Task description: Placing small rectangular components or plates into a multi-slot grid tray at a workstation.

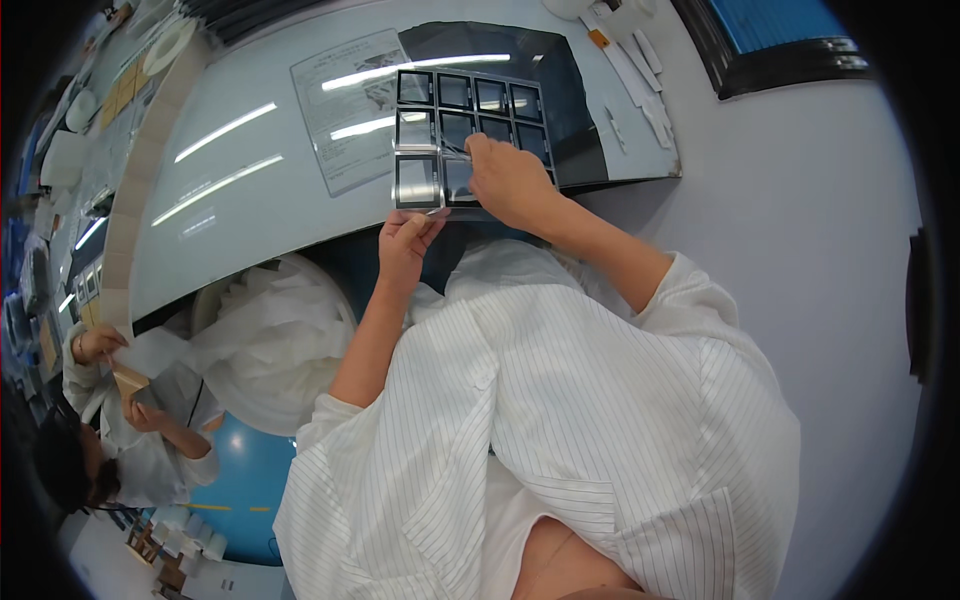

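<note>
A clear plastic tray (pixel 436 153) divided into a grid of compartments lies at the near edge of the table. Several square pieces with dark frames, such as the pale-centred square piece (pixel 416 181), sit in it. My left hand (pixel 402 245) pinches the tray's near left corner between thumb and fingers. Over the right part of the tray, my right hand (pixel 508 182) has its fingertips pressed together. A thin shiny thing shows at those fingertips, too small to name. My right hand and wrist hide some compartments on the near right.
Beneath the tray is a black mat (pixel 575 100) on the glossy table (pixel 240 190). A printed sheet (pixel 340 140) lies to its left. White strips and tools (pixel 640 75) rest at the far right. A lined bin (pixel 275 330) stands below left. Another person (pixel 140 440) works at the left.
</note>
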`<state>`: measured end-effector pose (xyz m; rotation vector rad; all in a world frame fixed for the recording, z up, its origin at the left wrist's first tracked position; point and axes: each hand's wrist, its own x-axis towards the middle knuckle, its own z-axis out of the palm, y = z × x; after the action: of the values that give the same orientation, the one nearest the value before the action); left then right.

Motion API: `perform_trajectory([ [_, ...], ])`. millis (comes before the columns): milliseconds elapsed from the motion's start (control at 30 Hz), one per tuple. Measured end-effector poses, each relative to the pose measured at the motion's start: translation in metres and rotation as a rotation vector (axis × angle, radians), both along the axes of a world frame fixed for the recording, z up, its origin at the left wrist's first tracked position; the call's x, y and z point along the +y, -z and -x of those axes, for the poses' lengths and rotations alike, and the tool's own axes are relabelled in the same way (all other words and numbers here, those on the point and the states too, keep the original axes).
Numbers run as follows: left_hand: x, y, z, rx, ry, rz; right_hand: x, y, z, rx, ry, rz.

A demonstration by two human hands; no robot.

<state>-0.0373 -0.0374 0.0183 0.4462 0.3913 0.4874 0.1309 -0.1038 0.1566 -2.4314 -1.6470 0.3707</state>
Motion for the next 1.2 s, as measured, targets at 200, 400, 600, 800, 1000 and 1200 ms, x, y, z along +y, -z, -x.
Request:
perform_trajectory([
  [200,-0.019,-0.019,-0.043,0.151,0.339,-0.405,0.007,-0.004,0.007,-0.001,-0.109,0.049],
  [400,-0.029,-0.010,-0.070,0.052,0.095,-0.521,0.006,0.003,-0.003,0.025,-0.193,0.046],
  [600,-0.038,0.014,-0.055,0.274,0.155,-0.566,0.035,-0.055,-0.044,0.212,-0.217,0.054],
  [800,-0.011,0.010,-0.029,0.147,0.146,-0.390,0.013,-0.032,-0.040,0.050,-0.253,0.219],
  [1000,0.069,-0.028,-0.023,0.181,0.517,-0.473,-0.014,-0.013,-0.025,0.044,-0.365,0.196],
  [1200,0.048,-0.009,-0.014,0.401,0.713,-0.567,-0.005,-0.030,-0.077,0.900,-0.250,0.525],
])
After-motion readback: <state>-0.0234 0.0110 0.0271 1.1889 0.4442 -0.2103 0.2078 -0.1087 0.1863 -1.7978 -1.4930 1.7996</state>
